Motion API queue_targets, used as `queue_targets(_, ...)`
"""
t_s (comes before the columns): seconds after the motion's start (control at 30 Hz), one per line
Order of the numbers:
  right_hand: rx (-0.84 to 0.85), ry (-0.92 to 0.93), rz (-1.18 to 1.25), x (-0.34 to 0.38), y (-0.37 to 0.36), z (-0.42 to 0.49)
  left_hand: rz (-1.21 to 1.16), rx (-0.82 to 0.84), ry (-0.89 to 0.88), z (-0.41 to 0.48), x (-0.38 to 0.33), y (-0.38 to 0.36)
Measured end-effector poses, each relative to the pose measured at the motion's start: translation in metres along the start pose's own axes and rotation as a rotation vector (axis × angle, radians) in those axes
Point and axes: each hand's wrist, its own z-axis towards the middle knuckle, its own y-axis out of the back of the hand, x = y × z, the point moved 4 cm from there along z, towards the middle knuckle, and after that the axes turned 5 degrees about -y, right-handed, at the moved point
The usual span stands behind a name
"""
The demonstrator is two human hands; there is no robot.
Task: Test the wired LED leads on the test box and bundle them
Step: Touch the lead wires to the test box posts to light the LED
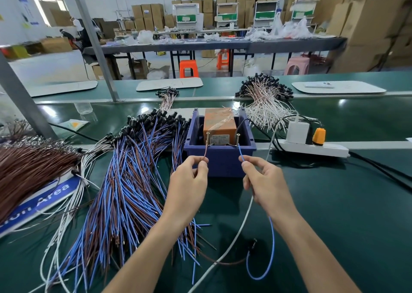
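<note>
Left hand (186, 182) fingers (202, 166) pinch brown wire (206, 151), right hand's (266, 182) blue wire (241, 152), near test box (219, 125).

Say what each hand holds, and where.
Left hand pinches the brown wire just below its tip; right hand pinches the blue wire just below its tip.

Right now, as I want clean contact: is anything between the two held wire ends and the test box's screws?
Nothing visible does. The brown wire in the left hand ends at the left screw, and the blue wire in the right hand ends at the right screw. Both pass above the blue bin.
</note>
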Motion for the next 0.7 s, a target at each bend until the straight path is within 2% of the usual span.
queue_targets(0.7,0.012,-0.009,-0.002,0.0002,0.002,-0.0024,0.004,0.009,-0.013,-0.0037,-0.0005,0.0002)
